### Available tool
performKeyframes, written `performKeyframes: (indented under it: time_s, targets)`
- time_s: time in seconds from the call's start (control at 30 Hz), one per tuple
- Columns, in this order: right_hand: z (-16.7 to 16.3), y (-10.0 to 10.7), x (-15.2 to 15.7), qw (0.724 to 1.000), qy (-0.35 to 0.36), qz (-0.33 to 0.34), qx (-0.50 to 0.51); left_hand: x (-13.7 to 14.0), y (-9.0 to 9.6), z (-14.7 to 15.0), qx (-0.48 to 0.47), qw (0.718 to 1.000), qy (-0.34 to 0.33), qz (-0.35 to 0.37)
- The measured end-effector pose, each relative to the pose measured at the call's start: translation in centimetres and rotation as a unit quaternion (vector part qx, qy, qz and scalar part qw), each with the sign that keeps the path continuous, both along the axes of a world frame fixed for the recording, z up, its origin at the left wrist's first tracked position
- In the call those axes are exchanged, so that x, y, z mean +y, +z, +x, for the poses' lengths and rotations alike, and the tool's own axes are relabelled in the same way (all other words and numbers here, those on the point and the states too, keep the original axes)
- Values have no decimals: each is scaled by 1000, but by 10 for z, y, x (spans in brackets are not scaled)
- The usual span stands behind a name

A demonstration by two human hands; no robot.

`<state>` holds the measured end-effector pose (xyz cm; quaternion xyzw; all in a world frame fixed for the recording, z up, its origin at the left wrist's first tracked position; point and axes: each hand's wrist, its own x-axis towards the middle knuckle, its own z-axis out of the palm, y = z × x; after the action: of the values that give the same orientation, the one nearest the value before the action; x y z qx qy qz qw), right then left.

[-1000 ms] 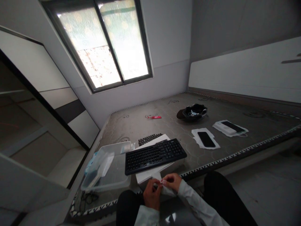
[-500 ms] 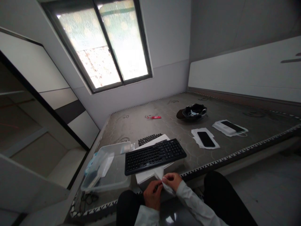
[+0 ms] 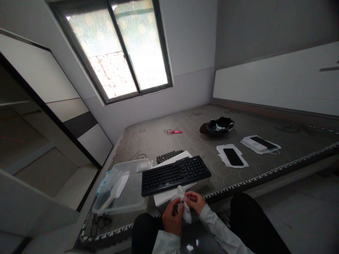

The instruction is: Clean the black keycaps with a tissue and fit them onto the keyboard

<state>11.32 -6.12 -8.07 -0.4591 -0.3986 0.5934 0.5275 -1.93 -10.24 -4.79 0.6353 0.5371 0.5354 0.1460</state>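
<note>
Just in front of the box's near edge, both hands are close together on a crumpled white tissue (image 3: 187, 214). My left hand (image 3: 172, 217) is closed, thumb and fingers pinching the tissue; a small dark spot shows at its fingertips, too small to name. My right hand (image 3: 195, 202) pinches the tissue from the other side. Beyond them lies a black keyboard (image 3: 176, 175), slightly tilted, on a white box (image 3: 162, 198). Several loose black keycaps (image 3: 168, 156) are laid out in rows behind the box.
On the left stands a clear plastic bin (image 3: 129, 204) with papers inside and a dark cable (image 3: 99, 224) below. To the right, a black phone (image 3: 233, 157) and a white device (image 3: 255, 143) rest on white sheets. Farther back are a cap (image 3: 217, 126) and a red packet (image 3: 174, 132).
The tissue has been bunched up and turned, one end now standing up above the fingers and the rest hanging between the hands. My right hand has shifted slightly.
</note>
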Motion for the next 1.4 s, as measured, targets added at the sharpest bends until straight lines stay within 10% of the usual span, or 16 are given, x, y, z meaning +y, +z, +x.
performKeyframes:
  time_s: [1.4]
  targets:
    - [-1, 6, -6, 997, 46, 38, -45, 0, 2, 1, 28, 999, -21, -16]
